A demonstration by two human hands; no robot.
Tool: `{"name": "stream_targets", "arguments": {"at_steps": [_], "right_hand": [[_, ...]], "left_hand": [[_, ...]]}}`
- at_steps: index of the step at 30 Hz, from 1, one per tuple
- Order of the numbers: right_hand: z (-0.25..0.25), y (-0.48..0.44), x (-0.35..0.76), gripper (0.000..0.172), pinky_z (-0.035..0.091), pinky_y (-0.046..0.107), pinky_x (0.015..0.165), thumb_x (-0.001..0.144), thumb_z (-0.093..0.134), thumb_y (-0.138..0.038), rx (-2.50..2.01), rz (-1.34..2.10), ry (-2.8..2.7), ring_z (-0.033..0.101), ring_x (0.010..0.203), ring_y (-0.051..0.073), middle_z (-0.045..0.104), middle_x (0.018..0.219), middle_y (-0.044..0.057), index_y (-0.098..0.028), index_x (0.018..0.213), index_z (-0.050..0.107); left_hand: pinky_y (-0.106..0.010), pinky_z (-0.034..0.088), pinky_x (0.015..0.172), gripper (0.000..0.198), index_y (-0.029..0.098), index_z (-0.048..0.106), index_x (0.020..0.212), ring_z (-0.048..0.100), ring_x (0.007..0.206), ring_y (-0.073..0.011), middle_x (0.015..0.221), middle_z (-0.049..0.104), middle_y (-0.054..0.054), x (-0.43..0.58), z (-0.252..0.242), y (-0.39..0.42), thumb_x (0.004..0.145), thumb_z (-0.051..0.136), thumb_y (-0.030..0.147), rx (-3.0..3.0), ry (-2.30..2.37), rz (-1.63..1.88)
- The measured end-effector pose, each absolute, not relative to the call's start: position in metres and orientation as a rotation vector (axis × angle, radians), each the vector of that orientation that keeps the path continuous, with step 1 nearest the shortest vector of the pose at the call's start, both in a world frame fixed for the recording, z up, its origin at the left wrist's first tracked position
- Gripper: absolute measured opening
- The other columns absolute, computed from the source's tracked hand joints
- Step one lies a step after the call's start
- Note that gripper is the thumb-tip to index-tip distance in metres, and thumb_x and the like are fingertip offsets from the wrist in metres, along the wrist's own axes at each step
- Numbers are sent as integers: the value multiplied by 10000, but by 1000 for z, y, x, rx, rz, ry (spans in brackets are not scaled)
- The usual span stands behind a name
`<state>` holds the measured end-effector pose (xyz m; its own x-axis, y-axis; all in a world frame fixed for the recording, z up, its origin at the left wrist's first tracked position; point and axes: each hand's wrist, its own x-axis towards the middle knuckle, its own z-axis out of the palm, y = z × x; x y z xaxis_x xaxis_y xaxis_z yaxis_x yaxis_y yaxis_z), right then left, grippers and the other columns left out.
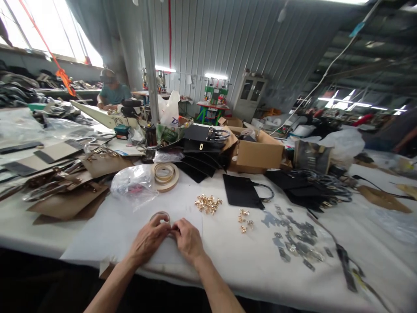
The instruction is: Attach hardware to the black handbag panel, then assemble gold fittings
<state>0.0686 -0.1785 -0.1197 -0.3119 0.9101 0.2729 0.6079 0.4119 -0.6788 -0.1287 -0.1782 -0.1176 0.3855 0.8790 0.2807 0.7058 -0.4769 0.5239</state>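
My left hand [151, 238] and my right hand [188, 240] meet over a white sheet [97, 237] near the table's front edge. Both have fingers pinched together, almost touching, on something too small and hidden to name. Behind the left fingers shows a thin round rim [162, 213], like the edge of a small roll. Just beyond the right hand lies a pile of gold-coloured metal fittings [208, 203]. A smaller cluster of gold fittings [243, 221] sits to its right, followed by scattered grey metal plates [301, 234].
Tape rolls [172, 181] and a clear plastic bag [132, 184] lie beyond my left hand. Brown handbags [71, 198] are stacked left. A black bag panel with handle [241, 191], a cardboard box [259, 154] and black bags [293, 189] stand farther back. Another person [114, 93] sits far left.
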Motion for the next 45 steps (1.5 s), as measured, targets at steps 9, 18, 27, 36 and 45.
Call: {"name": "stream_targets", "arguments": {"at_steps": [9,18,27,36,45], "right_hand": [[-120,-185,71,187,501,325,886,914,546,-74,-1012,614,-2180,607,977,217,647,1009,49,-223,998,621],[-116,-189,98,116,483,274,738,964,619,-319,-1090,856,-1474,590,772,160,628,845,-4,-225,899,638],[-121,-199,208,372,475,286,667,877,682,-573,-1233,842,-1016,555,712,177,613,764,6,-203,897,653],[-122,-202,226,387,454,289,648,856,691,-591,-1230,911,-1026,528,675,167,585,716,-12,-206,876,658],[-123,-203,222,334,466,283,628,879,670,-548,-1286,887,-1110,557,675,176,607,721,-7,-214,880,669]], "left_hand": [[-296,557,802,272,282,693,977,679,906,-145,1349,547,-24,-127,-113,-179,1036,439,359,2245,1461,747],[-318,573,869,242,325,713,1124,684,1023,-203,1202,640,-53,-127,-122,-175,1030,498,383,2387,1434,831],[-457,573,974,449,346,518,1467,633,1197,-277,1300,625,-79,-132,-126,-167,1021,498,398,2344,1653,941],[-504,546,998,374,301,604,1364,620,1164,-292,1266,616,-99,-76,-118,-165,1000,568,380,2347,1567,1136],[-294,572,706,425,287,522,1396,649,763,-128,1296,573,-79,39,-120,-134,975,577,260,2156,1322,1017]]}}
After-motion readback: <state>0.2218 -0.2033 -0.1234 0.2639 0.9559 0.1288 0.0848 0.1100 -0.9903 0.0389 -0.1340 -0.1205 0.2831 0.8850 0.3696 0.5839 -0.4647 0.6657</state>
